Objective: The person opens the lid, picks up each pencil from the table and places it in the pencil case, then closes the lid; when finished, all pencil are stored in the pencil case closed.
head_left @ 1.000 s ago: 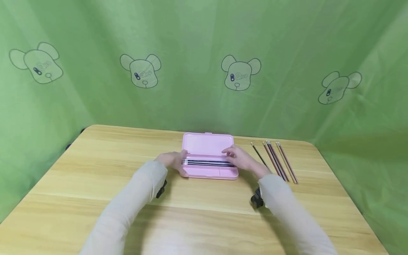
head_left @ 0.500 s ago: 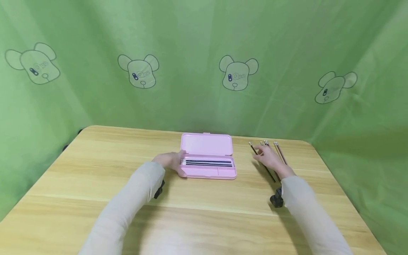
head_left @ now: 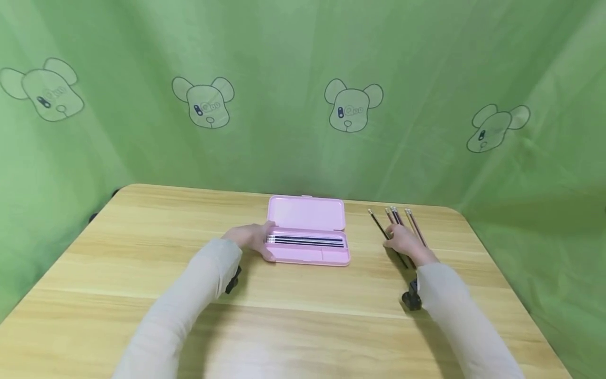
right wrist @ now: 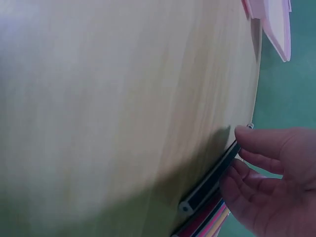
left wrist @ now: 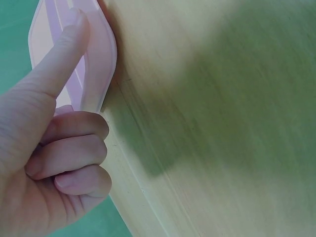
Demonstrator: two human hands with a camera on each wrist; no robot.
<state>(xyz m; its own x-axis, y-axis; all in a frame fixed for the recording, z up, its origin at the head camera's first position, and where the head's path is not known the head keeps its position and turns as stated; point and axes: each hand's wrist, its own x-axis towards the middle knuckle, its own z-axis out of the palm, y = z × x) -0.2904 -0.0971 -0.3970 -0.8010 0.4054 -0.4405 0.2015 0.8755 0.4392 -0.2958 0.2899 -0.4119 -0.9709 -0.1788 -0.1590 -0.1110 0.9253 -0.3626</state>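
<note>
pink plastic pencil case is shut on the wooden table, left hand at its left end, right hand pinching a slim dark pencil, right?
Not shut: the head view shows the pink plastic pencil case open, its lid folded back. The left hand, right hand and slim dark pencil are as you say.

Toward the middle of your tabletop's [head_left: 293, 302] far edge lies the pencil case [head_left: 291, 253], its lid [head_left: 305, 212] behind, stored pencils [head_left: 305, 242] in its rear compartment. To your right, loose pencils [head_left: 417, 227] lie toward the far right corner.
</note>
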